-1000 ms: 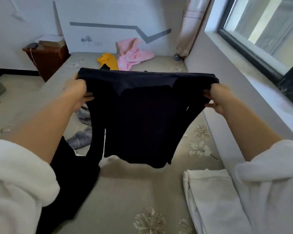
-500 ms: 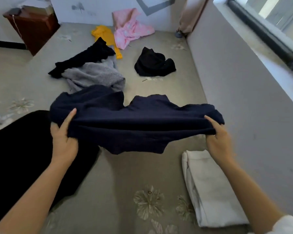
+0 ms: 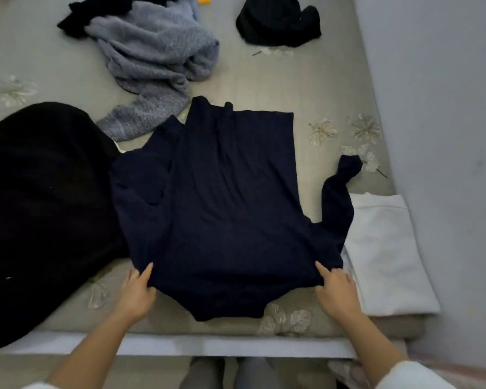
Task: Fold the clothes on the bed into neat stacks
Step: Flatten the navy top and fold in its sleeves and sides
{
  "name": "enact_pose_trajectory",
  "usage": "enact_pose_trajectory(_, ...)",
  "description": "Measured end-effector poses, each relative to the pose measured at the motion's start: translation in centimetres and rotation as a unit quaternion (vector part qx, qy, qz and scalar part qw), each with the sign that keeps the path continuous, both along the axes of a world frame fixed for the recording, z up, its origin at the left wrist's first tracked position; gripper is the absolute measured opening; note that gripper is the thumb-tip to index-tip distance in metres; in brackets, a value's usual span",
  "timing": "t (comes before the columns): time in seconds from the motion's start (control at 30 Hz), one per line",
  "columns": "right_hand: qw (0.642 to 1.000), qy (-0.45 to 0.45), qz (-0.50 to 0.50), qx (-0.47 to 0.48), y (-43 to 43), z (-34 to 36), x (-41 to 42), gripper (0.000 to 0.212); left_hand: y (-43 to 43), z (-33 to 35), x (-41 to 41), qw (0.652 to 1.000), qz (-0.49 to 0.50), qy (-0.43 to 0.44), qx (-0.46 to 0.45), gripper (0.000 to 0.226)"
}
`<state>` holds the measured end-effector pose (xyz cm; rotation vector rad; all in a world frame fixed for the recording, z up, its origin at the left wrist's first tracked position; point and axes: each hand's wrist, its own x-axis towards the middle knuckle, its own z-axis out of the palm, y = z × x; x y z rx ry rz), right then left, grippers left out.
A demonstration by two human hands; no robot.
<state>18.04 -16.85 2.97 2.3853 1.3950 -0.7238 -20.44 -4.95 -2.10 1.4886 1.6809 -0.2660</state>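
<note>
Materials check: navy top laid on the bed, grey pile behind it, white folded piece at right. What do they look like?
Navy top: thin matte knit, likely cotton or a blend; lies flat with soft creases. Grey garment: fuzzy, fleecy knit; speckled nap, bulky folds. White folded piece: smooth, woven-looking cloth with crisp edges; fibre unclear.

dim, flat lt | soft focus, slight blur | wide-angle bend at edges

Navy top (image 3: 222, 206) on bed (image 3: 264, 80), seemingly flat
</note>
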Motion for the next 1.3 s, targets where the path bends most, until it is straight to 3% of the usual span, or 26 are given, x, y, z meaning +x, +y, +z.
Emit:
enact_pose_trajectory(0.13,0.997,0.050,-0.040,-0.049,-2.0,-3.3,-0.8,0.062,-2.3,-0.3,1.2,0.986,0.131,-0.076,-0.068,0.063)
enact_pose_trajectory(0.2,0.981,0.121,-0.149,0.009,-2.3,-4.2,-1.6,0.056,-3.3,-0.7,2.4,0.967,0.229,-0.102,-0.048,0.058)
enact_pose_trajectory(0.23,0.964,0.144,-0.219,0.048,-2.3,-4.6,-2.1,0.051,-3.7,-1.3,3.1,0.954,0.281,-0.100,-0.035,0.043)
enact_pose_trajectory(0.3,0.906,0.157,-0.379,0.106,-1.8,-5.6,-3.2,0.040,-3.8,-2.1,4.5,0.912,0.397,-0.098,-0.044,0.010)
enact_pose_trajectory(0.4,0.741,0.227,-0.621,0.115,-1.2,-7.6,-5.6,0.016,-4.5,-2.9,6.6,0.843,0.503,-0.150,-0.114,0.012)
enact_pose_trajectory(0.43,0.687,0.271,-0.669,0.082,-1.0,-8.1,-6.6,0.016,-4.9,-3.6,7.3,0.842,0.500,-0.158,-0.126,0.016)
enact_pose_trajectory(0.47,0.654,0.315,-0.686,0.049,-0.8,-8.8,-7.6,0.024,-5.2,-3.8,8.2,0.846,0.493,-0.156,-0.130,0.024)
enact_pose_trajectory(0.53,0.639,0.361,-0.679,0.026,-0.6,-10.1,-9.5,0.053,-5.5,-3.8,9.2,0.859,0.479,-0.133,-0.121,0.029)
enact_pose_trajectory(0.57,0.647,0.355,-0.674,0.032,-0.4,-10.5,-10.1,0.057,-5.6,-3.9,9.2,0.865,0.473,-0.121,-0.117,0.026)
enact_pose_trajectory(0.63,0.673,0.329,-0.662,0.029,-0.2,-10.9,-10.4,0.041,-5.7,-3.9,8.7,0.869,0.469,-0.109,-0.118,0.023)
enact_pose_trajectory(0.77,0.749,0.292,-0.584,-0.112,-0.7,-9.0,-9.5,0.019,-6.4,-2.8,7.1,0.893,0.397,-0.019,-0.213,0.022)
enact_pose_trajectory(0.8,0.782,0.288,-0.530,-0.156,-0.6,-8.2,-9.1,0.020,-6.3,-2.3,7.0,0.893,0.378,0.001,-0.245,0.022)
enact_pose_trajectory(0.87,0.831,0.280,-0.428,-0.221,0.4,-6.8,-7.9,0.041,-5.2,-1.1,7.1,0.903,0.283,0.043,-0.321,0.027)
enact_pose_trajectory(0.97,0.847,0.291,-0.390,-0.215,4.0,-6.0,-5.6,0.049,-2.1,-0.5,8.1,0.908,0.166,0.072,-0.377,0.045)
enact_pose_trajectory(1.03,0.872,0.273,-0.375,-0.156,7.7,-5.9,-4.0,0.040,1.1,-0.8,9.5,0.920,0.192,0.028,-0.340,0.042)
enact_pose_trajectory(1.13,0.915,0.235,-0.325,-0.034,13.8,-6.1,-1.9,0.032,7.4,-1.2,11.9,0.966,0.174,-0.016,-0.189,0.031)
enact_pose_trajectory(1.3,0.933,0.222,-0.277,0.053,22.8,-6.9,0.3,0.032,18.9,-2.1,14.6,0.995,0.087,-0.033,0.034,0.022)
